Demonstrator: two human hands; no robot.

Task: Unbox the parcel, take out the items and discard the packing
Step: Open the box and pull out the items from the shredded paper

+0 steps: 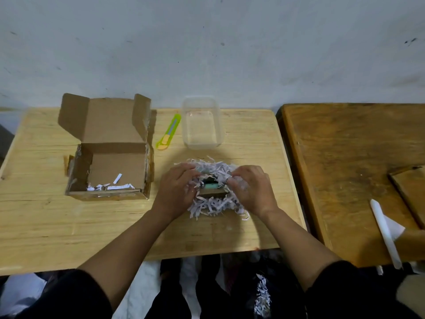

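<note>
Pale wall behind the desk. At nine o'clock the box lies open, nearly emptied. Centre, my left hand and right hand curl loosely into the shreds, parting them around the items; nothing lifted out or discarded yet.

One head-worn wide-angle view looks forward and down, close over a pale wooden table; a grey-white wall fills the twelve o'clock half.
</note>
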